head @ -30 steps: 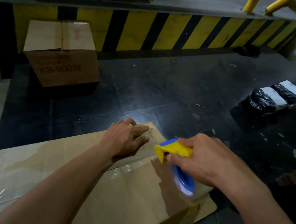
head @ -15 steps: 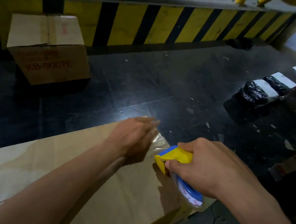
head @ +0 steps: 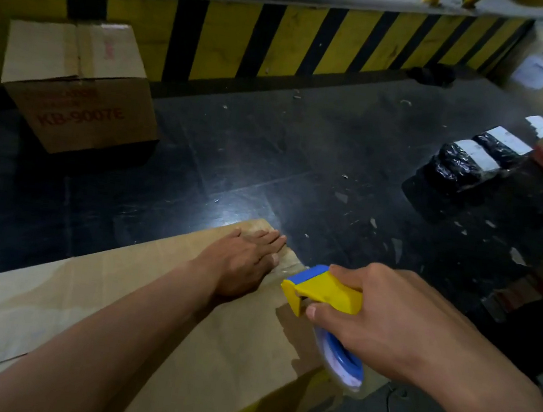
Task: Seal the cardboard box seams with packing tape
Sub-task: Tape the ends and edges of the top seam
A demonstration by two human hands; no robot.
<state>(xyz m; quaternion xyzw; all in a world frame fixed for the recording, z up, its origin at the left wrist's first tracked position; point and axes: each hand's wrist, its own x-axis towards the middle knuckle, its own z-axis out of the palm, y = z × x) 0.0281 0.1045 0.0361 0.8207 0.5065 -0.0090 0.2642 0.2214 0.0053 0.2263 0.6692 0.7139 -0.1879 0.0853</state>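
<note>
Large flat brown cardboard box (head: pixel 109 323) lies on the dark glossy counter (head: pixel 267 170), right in front of the person. Left hand (head: pixel 241 264) is flat on the box top at its far right corner, fingers straight and together, pressing down a strip of clear packing tape (head: pixel 286 265) that runs over that corner. Right hand (head: pixel 396 326) is wrapped round a yellow-and-blue plastic tape dispenser (head: pixel 324 292). The dispenser's front end sits just beside the left hand, over the box's right edge; the hands are close but not touching. Blue-cored tape roll (head: pixel 343 360) hangs under the right hand, off the box's right side. Clear film also shows on the box's near left corner. Beyond the box, far left: smaller brown cardboard carton (head: pixel 78 87) printed KB-9007E, flaps closed. Beyond the box, far right: black plastic-wrapped bundles (head: pixel 469 159) with white labels. Yellow-and-black striped barrier (head: pixel 284 41) runs behind it all.
</note>
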